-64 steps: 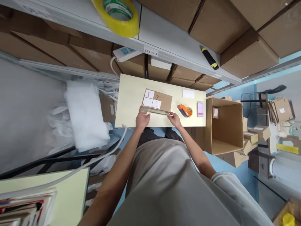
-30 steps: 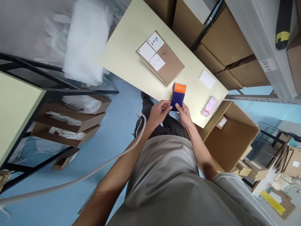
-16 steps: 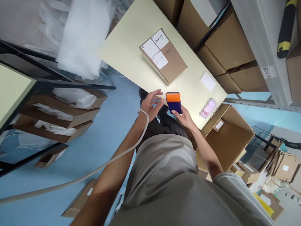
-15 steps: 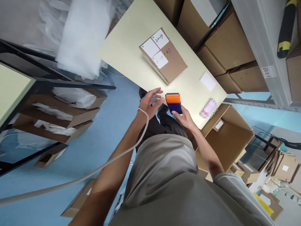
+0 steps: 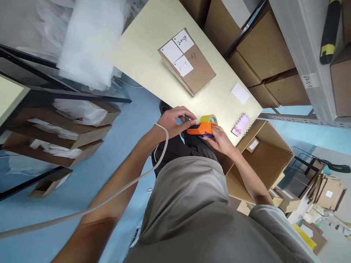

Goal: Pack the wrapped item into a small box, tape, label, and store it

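Note:
My right hand [image 5: 222, 140] grips an orange and dark blue tape dispenser [image 5: 201, 129], held tilted near the table's front edge. A yellow roll of tape [image 5: 208, 118] shows on its far side. At the dispenser's front end, the fingertips and thumb of my left hand [image 5: 175, 119] come together in a pinch; whatever lies between them is too small to make out. A pale cord loops at my left wrist. Beyond the hands, a brown cardboard box [image 5: 201, 69] with white labels and handwriting lies closed on the cream table [image 5: 142, 51].
A white paper [image 5: 240, 93] and a blurred phone [image 5: 240, 125] lie on the table's right part. A large open carton [image 5: 263, 160] stands beside the table. Shelved boxes [image 5: 265, 47] line the far side; bags and cartons fill a rack [image 5: 90, 98] on the left.
My right hand has turned the tape dispenser onto its side, so the yellow roll now shows. My left hand has moved right to its front end, and its fingers have closed.

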A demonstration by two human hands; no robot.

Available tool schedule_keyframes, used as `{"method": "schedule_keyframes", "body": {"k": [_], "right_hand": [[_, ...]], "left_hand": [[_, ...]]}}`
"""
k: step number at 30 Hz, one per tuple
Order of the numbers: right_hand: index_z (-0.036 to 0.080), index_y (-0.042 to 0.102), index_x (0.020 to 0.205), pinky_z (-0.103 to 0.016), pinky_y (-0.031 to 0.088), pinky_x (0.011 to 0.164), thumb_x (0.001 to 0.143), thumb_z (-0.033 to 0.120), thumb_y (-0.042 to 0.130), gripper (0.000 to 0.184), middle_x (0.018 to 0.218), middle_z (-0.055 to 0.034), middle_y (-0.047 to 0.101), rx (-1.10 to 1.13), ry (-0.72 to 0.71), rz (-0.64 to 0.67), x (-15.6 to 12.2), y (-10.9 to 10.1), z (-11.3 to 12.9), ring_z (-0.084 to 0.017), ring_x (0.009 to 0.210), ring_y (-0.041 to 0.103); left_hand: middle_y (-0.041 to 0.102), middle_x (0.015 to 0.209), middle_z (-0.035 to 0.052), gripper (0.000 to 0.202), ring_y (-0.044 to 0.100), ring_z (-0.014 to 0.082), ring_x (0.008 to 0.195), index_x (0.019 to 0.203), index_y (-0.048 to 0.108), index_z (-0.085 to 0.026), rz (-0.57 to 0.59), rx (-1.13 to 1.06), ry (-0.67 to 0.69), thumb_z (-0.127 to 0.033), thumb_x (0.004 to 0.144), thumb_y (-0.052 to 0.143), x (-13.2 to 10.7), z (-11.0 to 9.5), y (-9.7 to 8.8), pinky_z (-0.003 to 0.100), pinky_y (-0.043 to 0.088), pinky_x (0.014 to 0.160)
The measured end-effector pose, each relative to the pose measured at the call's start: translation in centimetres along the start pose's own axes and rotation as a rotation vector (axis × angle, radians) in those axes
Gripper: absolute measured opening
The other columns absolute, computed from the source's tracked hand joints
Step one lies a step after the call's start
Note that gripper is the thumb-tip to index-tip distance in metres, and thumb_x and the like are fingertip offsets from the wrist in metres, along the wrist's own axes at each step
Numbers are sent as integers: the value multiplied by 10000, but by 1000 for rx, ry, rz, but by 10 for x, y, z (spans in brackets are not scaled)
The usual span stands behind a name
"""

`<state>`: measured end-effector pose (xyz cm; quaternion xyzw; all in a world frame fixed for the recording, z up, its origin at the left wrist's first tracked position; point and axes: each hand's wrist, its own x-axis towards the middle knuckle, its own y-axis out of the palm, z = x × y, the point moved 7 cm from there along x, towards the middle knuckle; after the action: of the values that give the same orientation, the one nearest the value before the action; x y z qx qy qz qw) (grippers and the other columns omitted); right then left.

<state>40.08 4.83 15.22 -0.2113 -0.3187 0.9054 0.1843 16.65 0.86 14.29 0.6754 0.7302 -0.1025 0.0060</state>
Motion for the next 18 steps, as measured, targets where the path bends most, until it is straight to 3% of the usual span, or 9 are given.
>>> {"method": "schedule_keyframes", "body": {"k": [6, 10, 13, 18], "right_hand": [[228, 722, 1180, -569, 579, 1176, 1201, 623, 489, 459, 1153, -163, 825, -83, -6, 114, 0, 3, -6, -368, 1186, 762], [252, 692, 1105, -536, 608, 1087, 1202, 640, 469, 458, 1048, -133, 790, -122, 34, 153, -2, 4, -10, -354, 1078, 753], [276, 671, 1076, -508, 618, 1018, 1200, 669, 444, 470, 974, -102, 756, -133, 69, 181, -11, -2, -18, -340, 987, 740], [281, 673, 1042, -524, 626, 890, 1186, 713, 426, 517, 833, -86, 697, -222, 202, 165, -29, -20, -56, -346, 814, 710]], "left_hand": [[801, 948, 56, 373, 697, 216, 823, 946, 838, -268, 54, 63, -36, -637, 980, 798, 0, 22, 8, 364, 671, 839], [771, 942, 60, 330, 684, 223, 809, 954, 809, -264, -3, 76, -22, -581, 1024, 747, -6, 34, 16, 381, 661, 849], [763, 947, 69, 301, 686, 229, 842, 941, 784, -264, -119, 70, 2, -548, 1030, 735, -9, 47, 15, 376, 650, 870], [765, 993, 47, 255, 684, 200, 859, 992, 761, -260, -481, 11, -45, -514, 1023, 756, -2, 103, -20, 351, 641, 892]]}}
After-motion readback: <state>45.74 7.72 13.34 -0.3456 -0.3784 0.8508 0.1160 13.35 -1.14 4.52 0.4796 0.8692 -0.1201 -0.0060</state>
